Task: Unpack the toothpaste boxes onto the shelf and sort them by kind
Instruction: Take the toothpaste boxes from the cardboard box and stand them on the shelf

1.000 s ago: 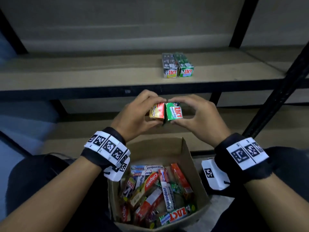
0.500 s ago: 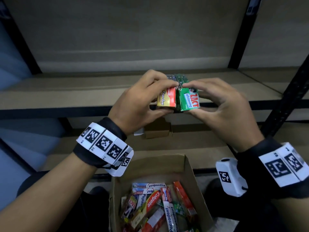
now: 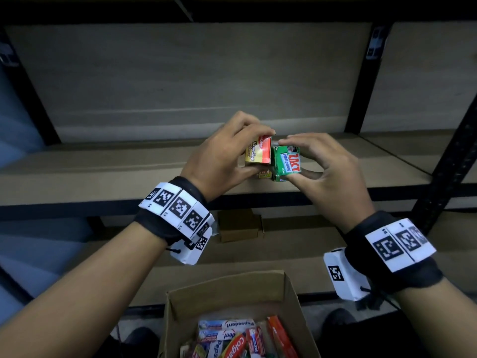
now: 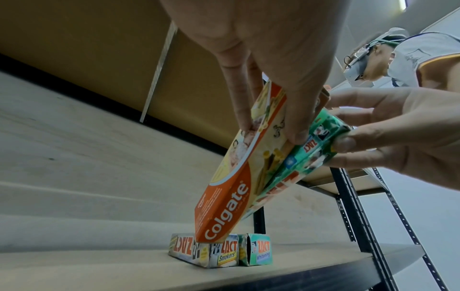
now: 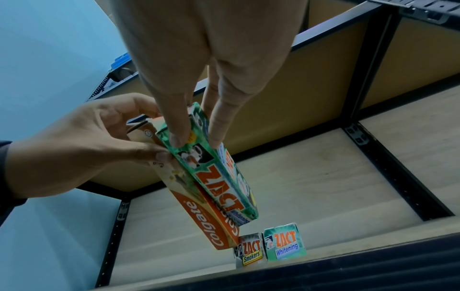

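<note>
My left hand [image 3: 227, 153] pinches the near end of an orange and yellow Colgate box [image 3: 258, 151] [image 4: 231, 189] [image 5: 199, 208]. Right beside it, my right hand [image 3: 320, 161] pinches the end of a green Zact Whitening box [image 3: 287, 163] [image 5: 224, 181] [image 4: 298, 163]. Both boxes tilt down toward the shelf [image 3: 129, 171], side by side and touching. Below their far ends, on the shelf, lie a grey Zact Smokers box [image 4: 221, 252] [image 5: 248, 250] and a green Zact Whitening box [image 4: 257, 250] [image 5: 283, 244]; my hands hide these in the head view.
An open cardboard carton [image 3: 232, 293] with several more toothpaste boxes sits below my wrists. A small brown box [image 3: 240, 226] lies on the lower shelf. Black uprights [image 3: 449, 161] frame the shelf on the right; bare shelf board extends left and right of the placed boxes.
Both hands have carried the two boxes up and forward from above the carton to over the shelf, now covering the two placed Zact boxes in the head view.
</note>
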### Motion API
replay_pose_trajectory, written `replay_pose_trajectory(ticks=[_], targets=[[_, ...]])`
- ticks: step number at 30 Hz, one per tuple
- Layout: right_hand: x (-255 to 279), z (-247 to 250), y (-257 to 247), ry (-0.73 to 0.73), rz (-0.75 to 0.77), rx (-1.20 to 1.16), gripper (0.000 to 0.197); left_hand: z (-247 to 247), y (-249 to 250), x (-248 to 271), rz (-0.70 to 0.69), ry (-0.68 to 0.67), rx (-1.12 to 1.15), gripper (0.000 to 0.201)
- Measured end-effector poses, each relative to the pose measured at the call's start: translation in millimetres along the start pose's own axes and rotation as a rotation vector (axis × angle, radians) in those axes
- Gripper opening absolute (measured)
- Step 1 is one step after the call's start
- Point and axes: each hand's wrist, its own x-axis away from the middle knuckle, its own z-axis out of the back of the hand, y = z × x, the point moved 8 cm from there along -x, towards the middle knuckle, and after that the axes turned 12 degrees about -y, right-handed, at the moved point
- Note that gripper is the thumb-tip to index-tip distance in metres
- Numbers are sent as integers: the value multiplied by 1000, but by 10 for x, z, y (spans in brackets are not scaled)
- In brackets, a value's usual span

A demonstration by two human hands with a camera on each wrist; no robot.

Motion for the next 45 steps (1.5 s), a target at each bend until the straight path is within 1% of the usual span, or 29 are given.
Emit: replay_pose_trajectory(ticks=[4, 10, 13, 16, 22, 25, 27, 29, 34, 36, 38, 42, 45], targets=[[-107, 30, 84, 13, -1, 45, 51, -5, -76, -130, -11, 10, -5, 56], [-204, 148, 224, 53, 8, 31, 48, 103, -138, -284, -35, 54, -18, 55], [-264, 148, 379, 74, -5, 3, 49, 40, -233, -359, -27, 52, -19, 53], [-293, 45, 548, 56, -25, 14, 51, -172, -364, -379, 3, 22, -4, 52], [-239, -229, 915, -5, -103, -200, 49, -557, -505, -317, 32, -21, 43, 49], [-271, -300, 995, -26, -114, -237, 51, -726, -543, -306, 17, -84, 104, 48], [-297, -337, 1031, -36, -109, -210, 53, -879, -560, -300, -11, -180, 155, 51], [-303, -382, 1069, -55, -106, -174, 54, -1016, -592, -289, -10, -265, 184, 57], [-275, -480, 1224, -125, -170, -163, 49, -1164, -696, -271, 27, -334, 263, 65], [-279, -468, 1254, -121, -163, -69, 48, -1191, -729, -268, 45, -365, 294, 66], [-294, -443, 1268, -123, -165, -17, 46, -1186, -739, -273, 42, -370, 342, 63], [-352, -393, 1263, -144, -189, -10, 37, -1157, -786, -301, 67, -358, 452, 46], [-416, -358, 1320, -185, -243, 30, 36, -1145, -849, -349, 96, -353, 466, 42]])
